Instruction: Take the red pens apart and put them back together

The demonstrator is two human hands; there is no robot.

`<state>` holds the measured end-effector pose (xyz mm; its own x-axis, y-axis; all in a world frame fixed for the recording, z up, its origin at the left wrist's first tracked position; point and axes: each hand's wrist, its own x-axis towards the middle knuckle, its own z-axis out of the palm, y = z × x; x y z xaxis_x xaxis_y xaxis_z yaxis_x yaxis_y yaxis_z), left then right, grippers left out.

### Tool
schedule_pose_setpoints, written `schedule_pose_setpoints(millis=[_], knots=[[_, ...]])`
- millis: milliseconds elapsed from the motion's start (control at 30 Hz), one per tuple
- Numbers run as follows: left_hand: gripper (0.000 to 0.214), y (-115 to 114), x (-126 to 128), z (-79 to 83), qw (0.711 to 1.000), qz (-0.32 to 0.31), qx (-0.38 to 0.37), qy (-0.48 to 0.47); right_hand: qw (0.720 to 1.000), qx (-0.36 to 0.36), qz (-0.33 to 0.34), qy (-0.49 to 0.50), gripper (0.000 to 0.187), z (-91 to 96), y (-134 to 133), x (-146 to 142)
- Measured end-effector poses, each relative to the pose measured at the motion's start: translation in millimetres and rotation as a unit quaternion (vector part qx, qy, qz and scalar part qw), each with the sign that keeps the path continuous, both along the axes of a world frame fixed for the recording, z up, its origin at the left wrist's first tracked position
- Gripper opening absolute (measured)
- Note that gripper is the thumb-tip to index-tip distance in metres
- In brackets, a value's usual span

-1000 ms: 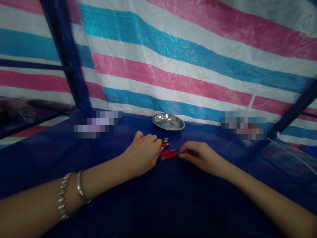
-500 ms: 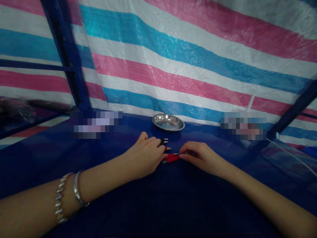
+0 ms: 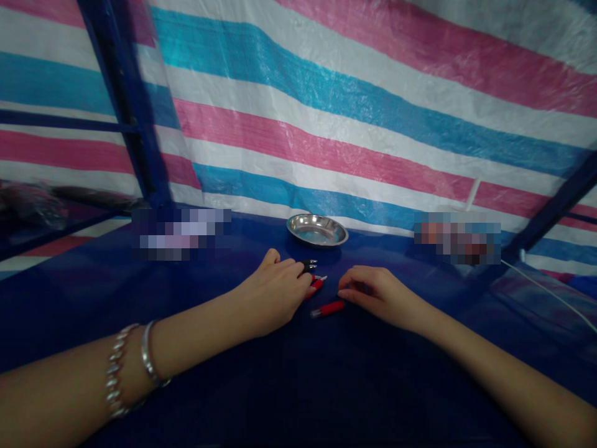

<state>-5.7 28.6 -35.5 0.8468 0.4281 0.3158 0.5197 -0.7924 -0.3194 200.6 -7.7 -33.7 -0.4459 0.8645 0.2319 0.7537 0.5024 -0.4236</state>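
Note:
Small red clips with metal tips lie on a dark blue table cover (image 3: 298, 373). My left hand (image 3: 273, 292) rests curled on the cover, its fingertips on a red clip (image 3: 317, 284) and beside a dark clip (image 3: 308, 265). My right hand (image 3: 380, 294) lies palm down with fingers bent, its fingertips touching the end of another red clip (image 3: 328, 308) that lies apart from the others. A bracelet sits on my left wrist.
A shallow steel dish (image 3: 317, 229) stands behind the clips near the striped tarpaulin wall (image 3: 354, 112). A white cable (image 3: 550, 290) runs along the right side. Blue frame posts stand at left (image 3: 116, 93) and right.
My right hand has drawn one red clip to the right and nearer to me, away from the group. My left hand has stayed on the others.

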Motion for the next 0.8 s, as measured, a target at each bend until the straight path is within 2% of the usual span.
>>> schedule_pose_setpoints(millis=[167,333,533,667,800], knots=[[0.027,-4,1,1.8,1.0,0.003,0.004,-0.004,1.0,0.009,-0.002,0.006,0.015,-2.0,1,0],[0.025,-6,0,3.6,1.0,-0.008,-0.004,-0.001,1.0,0.011,0.003,0.011,0.023,5.4,-4,-2],[0.022,-8,-1,6.6,0.999,-0.012,-0.037,-0.004,0.998,-0.022,0.061,0.014,0.037,11.5,-8,-2],[0.019,-7,0,6.6,0.999,-0.006,-0.031,-0.012,0.996,-0.038,0.081,-0.003,0.034,11.8,-8,-1],[0.022,-5,3,7.7,0.999,0.022,-0.021,-0.023,0.997,-0.031,0.066,-0.008,0.029,10.1,-8,-2]])
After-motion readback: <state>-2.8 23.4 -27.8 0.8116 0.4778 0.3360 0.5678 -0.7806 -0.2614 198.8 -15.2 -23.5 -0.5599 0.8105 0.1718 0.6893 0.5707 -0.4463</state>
